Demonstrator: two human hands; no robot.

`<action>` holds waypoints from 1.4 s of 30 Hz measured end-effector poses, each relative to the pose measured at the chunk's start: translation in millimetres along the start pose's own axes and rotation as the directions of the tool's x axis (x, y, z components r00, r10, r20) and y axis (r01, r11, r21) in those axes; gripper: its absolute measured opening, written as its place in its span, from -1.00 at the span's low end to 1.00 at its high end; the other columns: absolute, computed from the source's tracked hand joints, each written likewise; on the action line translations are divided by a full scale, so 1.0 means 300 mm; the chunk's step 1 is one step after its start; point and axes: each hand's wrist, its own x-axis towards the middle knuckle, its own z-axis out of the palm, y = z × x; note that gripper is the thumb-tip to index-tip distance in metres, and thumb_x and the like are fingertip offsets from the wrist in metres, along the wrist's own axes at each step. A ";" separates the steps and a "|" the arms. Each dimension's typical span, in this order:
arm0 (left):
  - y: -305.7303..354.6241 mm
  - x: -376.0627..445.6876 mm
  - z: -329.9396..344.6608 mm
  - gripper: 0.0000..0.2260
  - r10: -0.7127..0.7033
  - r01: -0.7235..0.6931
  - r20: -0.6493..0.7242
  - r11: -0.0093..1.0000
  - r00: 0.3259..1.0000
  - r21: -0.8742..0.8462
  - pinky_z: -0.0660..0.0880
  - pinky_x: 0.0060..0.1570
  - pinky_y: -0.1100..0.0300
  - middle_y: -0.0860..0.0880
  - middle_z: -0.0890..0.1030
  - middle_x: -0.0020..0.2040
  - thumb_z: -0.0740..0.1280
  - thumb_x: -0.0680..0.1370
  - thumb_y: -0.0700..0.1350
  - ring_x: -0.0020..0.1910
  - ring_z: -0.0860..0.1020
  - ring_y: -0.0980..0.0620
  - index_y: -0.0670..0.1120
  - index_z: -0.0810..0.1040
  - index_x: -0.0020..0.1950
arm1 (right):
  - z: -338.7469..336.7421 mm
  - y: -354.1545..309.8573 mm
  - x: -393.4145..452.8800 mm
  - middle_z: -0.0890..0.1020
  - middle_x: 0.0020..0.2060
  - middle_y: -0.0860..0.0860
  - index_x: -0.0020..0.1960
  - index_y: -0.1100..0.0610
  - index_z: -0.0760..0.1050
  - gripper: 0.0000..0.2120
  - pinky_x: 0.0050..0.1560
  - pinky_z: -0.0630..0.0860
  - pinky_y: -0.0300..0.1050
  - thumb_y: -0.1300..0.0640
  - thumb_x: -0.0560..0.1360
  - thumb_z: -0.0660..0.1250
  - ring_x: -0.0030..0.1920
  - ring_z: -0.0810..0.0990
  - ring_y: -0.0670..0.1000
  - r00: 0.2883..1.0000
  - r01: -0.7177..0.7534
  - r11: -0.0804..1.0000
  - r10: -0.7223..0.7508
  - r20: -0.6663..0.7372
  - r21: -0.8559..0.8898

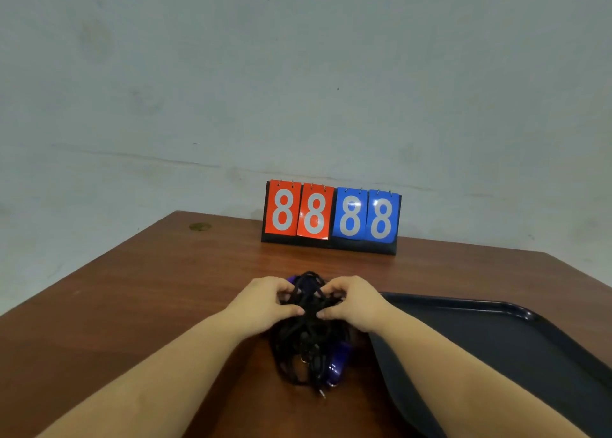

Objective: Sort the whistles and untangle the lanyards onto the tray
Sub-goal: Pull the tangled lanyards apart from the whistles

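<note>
- Lanyards [306, 338], black cords knotted into one bundle, lie on the brown worktop [139, 305] just to the left of the tray, in front of the person.
- Purple whistles [337, 361] show through the bundle: one at its near right edge, and a bit of purple at the far top-left; how many there are cannot be told.
- Left hand [268, 300] has its grip on the cords at the top of the bundle, thumb and fingers pinching strands.
- Right hand [352, 301] does likewise on the other side, its grip pinching cords, thumb tip close to the left thumb.
- Dark tray [496, 345] lies flat on the worktop at the right; the part of its bed in view holds nothing, and its near end runs out of view.
- Flip scoreboard [331, 217] stands at the far edge of the worktop against the wall, showing two red and two blue cards, each an 8.
</note>
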 end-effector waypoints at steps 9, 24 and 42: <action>0.075 0.024 -0.044 -0.73 -0.026 0.022 -0.035 0.995 0.999 -0.096 0.44 0.02 0.28 0.11 0.60 -0.03 0.44 0.44 -0.05 -0.04 0.53 0.18 -0.01 0.60 0.13 | -0.074 -0.070 -0.007 0.63 -0.02 -0.06 0.02 0.04 0.60 -0.76 0.12 0.46 -0.15 0.16 0.36 0.48 0.05 0.56 -0.05 0.997 0.026 1.000 -0.027 -0.075 -0.013; 0.287 0.026 -0.472 -0.79 0.120 -0.153 -0.309 0.985 0.944 -0.085 0.47 -0.07 0.24 -0.05 0.68 -0.11 0.47 0.41 -0.14 -0.14 0.60 0.05 -0.11 0.66 0.03 | -0.318 -0.441 0.026 0.68 -0.14 0.18 -0.01 0.24 0.61 -0.74 0.11 0.54 0.10 0.28 0.31 0.50 -0.10 0.64 0.13 0.929 0.207 0.978 -0.206 -0.308 -0.030; -0.015 -0.316 -0.716 -0.81 -0.091 0.055 -0.369 0.993 0.925 -0.108 0.45 -0.10 0.26 0.00 0.65 -0.20 0.48 0.40 -0.12 -0.17 0.60 0.06 -0.04 0.66 0.01 | 0.061 -0.769 0.006 0.66 -0.02 0.20 0.08 0.25 0.59 -0.72 0.04 0.57 -0.11 0.31 0.37 0.46 -0.04 0.64 0.09 0.943 0.323 0.932 -0.301 -0.144 0.166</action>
